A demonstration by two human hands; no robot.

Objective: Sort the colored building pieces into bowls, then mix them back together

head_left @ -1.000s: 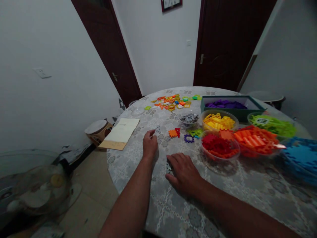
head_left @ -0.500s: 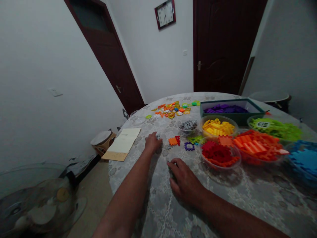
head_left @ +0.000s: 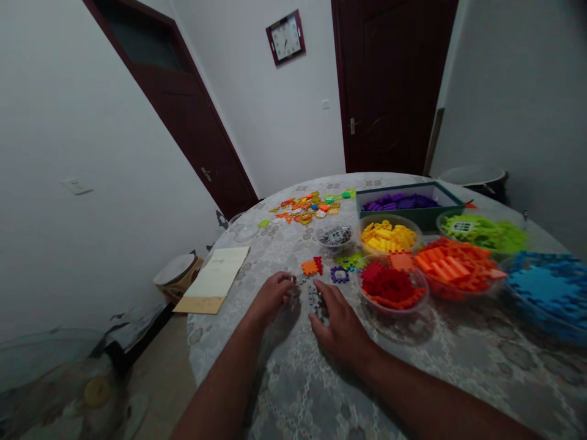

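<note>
My left hand [head_left: 274,297] is raised a little over the tablecloth, its fingers pinched on a small grey building piece [head_left: 293,278], mostly covered by the fingertips. Facing it, my right hand [head_left: 342,321] curls its thumb and fingers around a grey toothed building piece [head_left: 315,299]. The two hands are apart. Just beyond them lie an orange square piece [head_left: 309,267], a red piece [head_left: 318,264] and a purple square frame piece [head_left: 340,275]. Several green pieces [head_left: 351,261] lie beside the purple one.
Bowls of red [head_left: 392,287], orange [head_left: 454,266], yellow [head_left: 389,235], grey [head_left: 334,236], green [head_left: 486,232] and blue pieces [head_left: 548,287] fill the right side. Behind is a box [head_left: 408,214] of purple pieces. A mixed pile [head_left: 305,208] lies far back; an open notebook [head_left: 217,272] sits at the left edge.
My left hand has drawn back toward me with a small grey piece at its fingertips. A grey piece now shows in my right hand's grasp. The view has turned slightly right.
</note>
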